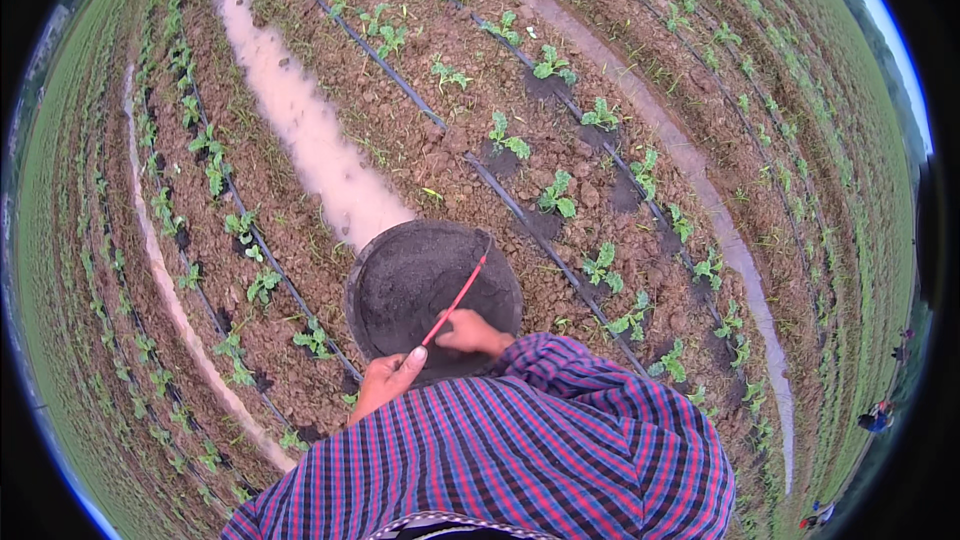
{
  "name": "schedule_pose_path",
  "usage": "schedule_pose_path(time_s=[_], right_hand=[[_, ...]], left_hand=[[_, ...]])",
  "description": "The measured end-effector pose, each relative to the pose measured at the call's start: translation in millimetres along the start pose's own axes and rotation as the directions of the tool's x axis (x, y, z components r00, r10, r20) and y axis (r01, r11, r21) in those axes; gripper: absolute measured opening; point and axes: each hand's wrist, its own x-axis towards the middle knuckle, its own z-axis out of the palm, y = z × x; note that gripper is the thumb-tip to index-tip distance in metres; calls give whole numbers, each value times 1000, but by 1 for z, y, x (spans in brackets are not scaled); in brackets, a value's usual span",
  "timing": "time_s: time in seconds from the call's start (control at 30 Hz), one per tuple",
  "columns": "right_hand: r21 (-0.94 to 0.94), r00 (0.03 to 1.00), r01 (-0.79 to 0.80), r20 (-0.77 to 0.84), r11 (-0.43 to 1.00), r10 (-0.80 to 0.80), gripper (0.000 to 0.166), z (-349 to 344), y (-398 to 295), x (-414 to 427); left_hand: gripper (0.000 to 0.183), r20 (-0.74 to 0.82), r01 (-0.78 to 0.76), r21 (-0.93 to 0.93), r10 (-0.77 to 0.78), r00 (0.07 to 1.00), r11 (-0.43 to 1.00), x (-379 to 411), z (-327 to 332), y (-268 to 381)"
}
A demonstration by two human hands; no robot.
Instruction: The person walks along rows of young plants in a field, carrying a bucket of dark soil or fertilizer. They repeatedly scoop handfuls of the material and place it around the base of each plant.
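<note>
A round dark basin [420,270] filled with dark, fine-grained material stands close in front of me, at the end of a water-filled furrow. My left hand [391,379] grips the lower end of a thin red stick [457,300] between thumb and fingers, at the basin's near rim. The stick slants up and right across the basin to its far right side. My right hand [469,331] is over the dark material, just right of the stick, its fingers curled down; whether they hold any of the material is hidden.
Muddy water fills the furrow [300,105] ahead, with narrower furrows on both sides. Black drip hoses [525,217] run along the soil beds beside leafy seedlings [556,195], some with dark material at their bases. Far off at the lower right are people [876,416].
</note>
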Motion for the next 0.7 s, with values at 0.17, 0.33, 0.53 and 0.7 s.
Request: schedule_pose_path(time_s=[0.17, 0.33, 0.53, 0.7], right_hand=[[616, 924, -375, 193, 693, 329, 38, -78, -33, -5], [793, 866, -368, 102, 486, 490, 62, -158, -38, 32], [843, 888, -28, -226, 538, 401, 42, -240, -81, 163], [-7, 729, 278, -650, 961, -216, 36, -188, -88, 177]], left_hand=[[48, -26, -2, -8, 2, 1000, 1000, 5, -7, -3], [48, -71, -9, -93, 3, 997, 996, 8, -16, -6], [48, -87, 1, -151, -15, 996, 988, 14, -34, -13], [48, -114, -12, -228, -15, 993, 974, 13, -51, 0]])
